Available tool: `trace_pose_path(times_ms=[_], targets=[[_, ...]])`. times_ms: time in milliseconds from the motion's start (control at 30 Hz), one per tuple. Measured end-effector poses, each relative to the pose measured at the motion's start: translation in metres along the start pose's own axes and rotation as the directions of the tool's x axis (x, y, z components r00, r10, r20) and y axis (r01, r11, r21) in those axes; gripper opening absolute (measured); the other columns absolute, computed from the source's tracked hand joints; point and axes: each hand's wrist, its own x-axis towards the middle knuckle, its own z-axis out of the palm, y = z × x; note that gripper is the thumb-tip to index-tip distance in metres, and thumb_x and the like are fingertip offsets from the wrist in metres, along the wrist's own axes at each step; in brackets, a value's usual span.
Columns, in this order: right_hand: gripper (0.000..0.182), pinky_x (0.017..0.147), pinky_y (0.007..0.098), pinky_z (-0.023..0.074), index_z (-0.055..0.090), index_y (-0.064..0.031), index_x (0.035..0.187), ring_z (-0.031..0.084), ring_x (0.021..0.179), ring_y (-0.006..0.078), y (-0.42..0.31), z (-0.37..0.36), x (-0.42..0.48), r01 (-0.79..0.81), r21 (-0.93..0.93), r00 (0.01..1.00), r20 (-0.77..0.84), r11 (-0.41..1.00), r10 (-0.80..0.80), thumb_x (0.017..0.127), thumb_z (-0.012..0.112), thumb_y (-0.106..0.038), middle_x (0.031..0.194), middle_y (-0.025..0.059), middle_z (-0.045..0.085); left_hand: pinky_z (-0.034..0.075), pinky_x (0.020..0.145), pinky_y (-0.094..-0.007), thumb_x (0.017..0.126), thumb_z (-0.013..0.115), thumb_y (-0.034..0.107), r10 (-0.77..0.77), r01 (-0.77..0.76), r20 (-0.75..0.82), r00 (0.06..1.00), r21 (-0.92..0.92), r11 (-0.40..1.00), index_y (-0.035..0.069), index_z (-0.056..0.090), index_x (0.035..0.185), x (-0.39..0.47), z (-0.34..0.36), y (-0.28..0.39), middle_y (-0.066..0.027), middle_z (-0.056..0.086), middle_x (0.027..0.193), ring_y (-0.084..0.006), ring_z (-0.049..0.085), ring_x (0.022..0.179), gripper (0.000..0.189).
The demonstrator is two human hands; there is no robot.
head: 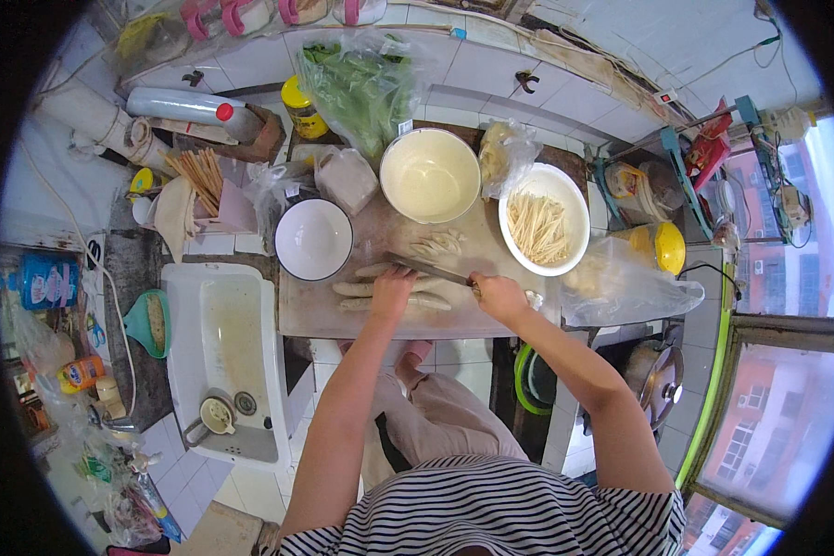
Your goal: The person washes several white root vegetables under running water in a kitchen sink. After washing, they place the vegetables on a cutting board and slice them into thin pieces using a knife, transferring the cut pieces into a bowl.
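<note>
My right hand [500,295] grips the handle of a kitchen knife [431,269], whose blade points left across the cutting board [313,321]. With its fingers bent, my left hand [393,288] holds down one of several long, pale, sausage-like pieces of food [427,301] beside the blade. My fingers and the knife partly hide these pieces. Just beyond the blade lies a small heap of pale slices [439,242]. A white bowl [313,239] stands at the board's left, and a cream basin [431,176] behind the slices.
At the right, a white bowl [578,208] holds enoki mushrooms [538,226]. Clear plastic bags [632,288] lie beside it. Bagged leafy greens [368,90] and a yellow-lidded jar [302,108] stand behind. A white sink [233,326] is at the left, a lidded pot [657,386] lower right.
</note>
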Motion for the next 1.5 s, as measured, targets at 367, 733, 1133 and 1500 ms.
trace_pose_path(times_ms=[367, 733, 1133, 1500], targets=[[0.028, 0.068, 0.0465, 0.0524, 0.060, -0.0120, 0.108, 0.066, 0.077, 0.0346, 0.002, 0.015, 0.017, -0.021, 0.056, 0.999, -0.045, 0.998, 0.024, 0.086, 0.055, -0.028, 0.084, 0.0166, 0.067, 0.052, 0.079, -0.0352, 0.077, 0.055, 0.010, -0.034, 0.040, 0.105, 0.994, -0.058, 0.997, 0.016, 0.068, 0.105, 0.002, -0.019, 0.003, -0.0021, 0.064, 0.106, -0.0241, 0.060, 0.095, 0.031], [0.026, 0.067, 0.0463, 0.0517, 0.065, -0.0142, 0.101, 0.063, 0.071, 0.0374, -0.013, 0.009, 0.014, -0.013, 0.245, 0.978, -0.198, 0.969, 0.063, 0.086, 0.057, -0.034, 0.075, 0.0146, 0.066, 0.051, 0.082, -0.0354, 0.078, 0.054, 0.011, -0.007, 0.010, 0.049, 0.999, -0.048, 0.999, 0.010, 0.066, 0.105, -0.002, -0.022, -0.005, -0.0044, 0.063, 0.107, -0.0256, 0.059, 0.095, 0.030], [0.019, 0.061, 0.0438, 0.0506, 0.061, -0.0130, 0.098, 0.064, 0.069, 0.0330, -0.020, 0.011, -0.008, 0.115, 0.059, 0.961, -0.258, 0.992, -0.097, 0.085, 0.058, -0.026, 0.075, 0.0129, 0.065, 0.053, 0.077, -0.0362, 0.077, 0.056, 0.011, 0.026, -0.033, 0.116, 0.993, 0.063, 0.997, 0.009, 0.068, 0.094, -0.007, -0.010, -0.013, -0.0050, 0.065, 0.099, -0.0255, 0.062, 0.090, 0.022], [0.017, 0.057, 0.0451, 0.0501, 0.059, -0.0121, 0.097, 0.063, 0.064, 0.0348, -0.022, -0.002, 0.002, 0.149, -0.016, 0.977, -0.153, 0.989, -0.150, 0.086, 0.056, -0.025, 0.068, 0.0149, 0.063, 0.055, 0.069, -0.0348, 0.075, 0.059, 0.010, 0.069, -0.066, -0.039, 0.997, 0.061, 0.996, 0.010, 0.066, 0.086, -0.008, -0.005, -0.014, -0.0022, 0.060, 0.088, -0.0221, 0.062, 0.086, 0.013]])
